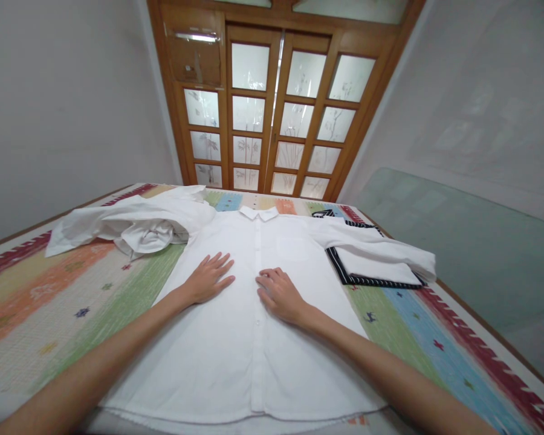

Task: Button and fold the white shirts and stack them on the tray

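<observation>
Resting on shirt, mid-frame: left hand flat, spread, holding nothing; right hand half-curled, whether pinching it unclear.

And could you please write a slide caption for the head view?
Left fingers and right fingers on a white shirt spread over a striped cloth.

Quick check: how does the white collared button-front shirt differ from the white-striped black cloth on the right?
Colour: the shirt is plain white; the cloth is black with white stripes.
Visibility: the shirt's front is spread out; the cloth is partly hidden beneath white fabric.
Contact: the left hand and right hand rest on the shirt, not the cloth.
Both lie on the multicoloured patterned cover.
</observation>
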Demonstrator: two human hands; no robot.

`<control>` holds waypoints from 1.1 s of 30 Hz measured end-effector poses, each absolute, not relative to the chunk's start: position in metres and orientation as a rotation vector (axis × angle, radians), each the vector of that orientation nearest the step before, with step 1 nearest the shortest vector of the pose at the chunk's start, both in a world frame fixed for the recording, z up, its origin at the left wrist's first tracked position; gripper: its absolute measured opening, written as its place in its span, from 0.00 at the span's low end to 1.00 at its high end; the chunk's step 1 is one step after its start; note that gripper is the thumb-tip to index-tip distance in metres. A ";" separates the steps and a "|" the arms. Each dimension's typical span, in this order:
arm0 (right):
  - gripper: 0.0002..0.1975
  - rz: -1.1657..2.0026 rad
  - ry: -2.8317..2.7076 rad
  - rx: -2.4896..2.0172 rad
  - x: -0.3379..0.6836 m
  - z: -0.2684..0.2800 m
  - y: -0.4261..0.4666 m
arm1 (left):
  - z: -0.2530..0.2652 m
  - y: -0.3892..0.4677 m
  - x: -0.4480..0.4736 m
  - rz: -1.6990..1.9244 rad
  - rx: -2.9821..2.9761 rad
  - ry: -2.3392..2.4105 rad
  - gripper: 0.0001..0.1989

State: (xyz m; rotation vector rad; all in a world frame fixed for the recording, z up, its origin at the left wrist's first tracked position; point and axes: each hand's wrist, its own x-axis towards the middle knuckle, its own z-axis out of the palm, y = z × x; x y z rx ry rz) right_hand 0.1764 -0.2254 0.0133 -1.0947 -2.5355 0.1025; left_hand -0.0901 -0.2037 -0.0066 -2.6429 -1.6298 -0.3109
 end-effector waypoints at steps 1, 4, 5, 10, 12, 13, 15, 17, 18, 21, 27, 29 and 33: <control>0.11 0.065 -2.554 -1.107 0.174 0.013 -0.220 | -0.007 -0.204 -0.090 -0.313 -2.641 -1.630 0.31; 0.11 -0.019 -2.606 -1.123 0.169 0.016 -0.210 | -0.006 -0.207 -0.088 -0.301 -2.629 -1.668 0.33; 0.10 -0.036 -2.619 -1.132 0.167 0.017 -0.207 | -0.005 -0.208 -0.087 -0.297 -2.623 -1.688 0.34; 0.10 -0.075 -2.628 -1.204 0.160 0.020 -0.196 | -0.004 -0.210 -0.085 -0.268 -2.613 -1.750 0.36; 0.10 -0.071 -2.642 -1.234 0.156 0.021 -0.193 | -0.005 -0.209 -0.085 -0.260 -2.617 -1.750 0.36; 0.09 -0.066 -2.657 -1.251 0.155 0.022 -0.192 | -0.006 -0.209 -0.086 -0.260 -2.616 -1.754 0.36; 0.08 -0.060 -2.688 -1.298 0.151 0.025 -0.191 | -0.008 -0.208 -0.087 -0.274 -2.595 -1.775 0.37; 0.08 -0.048 -2.711 -1.342 0.149 0.028 -0.190 | -0.009 -0.208 -0.088 -0.290 -2.563 -1.808 0.39; 0.08 -0.028 -2.715 -1.358 0.148 0.029 -0.189 | -0.009 -0.207 -0.089 -0.289 -2.549 -1.826 0.39; 0.11 0.032 -2.653 -1.369 0.147 0.031 -0.178 | -0.007 -0.204 -0.089 -0.240 -2.550 -1.878 0.41; 0.24 0.085 -2.582 -1.342 0.149 0.015 -0.146 | -0.001 -0.175 -0.093 -0.184 -2.523 -1.958 0.41; 0.28 0.111 -2.644 -1.313 0.151 0.007 -0.141 | 0.000 -0.162 -0.094 -0.150 -2.505 -1.992 0.40; 0.34 0.130 -2.699 -1.257 0.153 -0.002 -0.141 | 0.004 -0.137 -0.087 -0.105 -2.502 -2.020 0.38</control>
